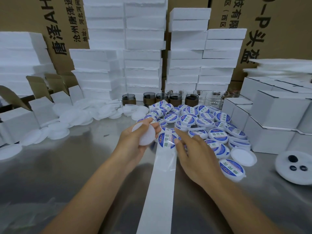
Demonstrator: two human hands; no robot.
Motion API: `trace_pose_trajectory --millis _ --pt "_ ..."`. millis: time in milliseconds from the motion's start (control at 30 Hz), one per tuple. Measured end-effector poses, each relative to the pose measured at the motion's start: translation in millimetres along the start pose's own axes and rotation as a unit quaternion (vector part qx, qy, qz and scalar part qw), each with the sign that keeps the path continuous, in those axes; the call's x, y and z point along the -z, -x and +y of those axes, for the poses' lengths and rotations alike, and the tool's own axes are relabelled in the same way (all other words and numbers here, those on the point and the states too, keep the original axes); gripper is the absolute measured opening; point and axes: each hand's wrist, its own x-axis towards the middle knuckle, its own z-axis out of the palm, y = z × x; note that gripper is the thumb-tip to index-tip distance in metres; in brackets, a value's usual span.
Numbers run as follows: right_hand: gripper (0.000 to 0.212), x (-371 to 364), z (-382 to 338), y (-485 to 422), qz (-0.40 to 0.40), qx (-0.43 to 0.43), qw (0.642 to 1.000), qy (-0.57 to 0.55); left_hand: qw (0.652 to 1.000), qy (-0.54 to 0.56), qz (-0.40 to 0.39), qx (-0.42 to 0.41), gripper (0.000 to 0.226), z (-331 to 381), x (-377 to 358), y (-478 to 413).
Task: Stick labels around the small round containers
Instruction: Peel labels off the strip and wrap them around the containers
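Observation:
My left hand [135, 139] grips a plain white round container [144, 134] above the steel table, fingers curled round its edge. Just right of it a blue and white round label [167, 140] sits at the top of a long white backing strip [160, 186] that runs toward me. My right hand [192, 152] lies over the strip's right edge, its fingertips touching the label. Behind them is a heap of labelled containers [194, 120]. A label roll [160, 105] rests at the heap's far left.
Unlabelled white containers [70, 119] are spread at the left. White cartons [270, 122] stand at the right, foam blocks [143, 56] stacked behind. Dark cups [173, 98] line the back. A white dish [295, 168] with black rings sits near right.

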Motion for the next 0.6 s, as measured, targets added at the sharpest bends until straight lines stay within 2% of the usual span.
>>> trace_pose_trajectory --millis 133,267,333,400,433,500,600 --pt "0.024 -1.3 -2.0 -1.1 0.028 -0.007 0.993 -0.112 0.999 -0.025 0.026 0.002 0.013 -2.5 3.6 -1.9" --pt "0.010 1.6 -5.1 -4.8 0.080 -0.077 0.951 -0.290 0.991 -0.118 0.066 -0.006 0.011 -6.6 6.1 -4.3" --pt "0.009 2.9 -6.2 -5.4 0.080 -0.102 0.922 -0.365 0.987 -0.153 0.040 0.016 0.007 -10.1 6.2 -2.6" --pt "0.011 3.8 -7.0 -5.2 0.077 -0.117 0.904 -0.404 0.982 -0.181 -0.016 0.053 0.023 -13.2 6.2 -0.6" --pt "0.012 3.7 -7.7 -4.9 0.076 -0.118 0.906 -0.400 0.979 -0.190 -0.042 0.064 0.023 -13.7 5.6 1.1" --pt "0.015 2.4 -8.0 -3.3 0.084 -0.104 0.932 -0.338 0.976 -0.202 -0.057 0.067 0.013 -13.7 5.1 2.7" --pt "0.030 -0.9 -5.6 -0.6 0.111 -0.035 0.984 -0.134 0.972 -0.225 -0.043 0.053 0.014 -13.9 5.4 1.6"
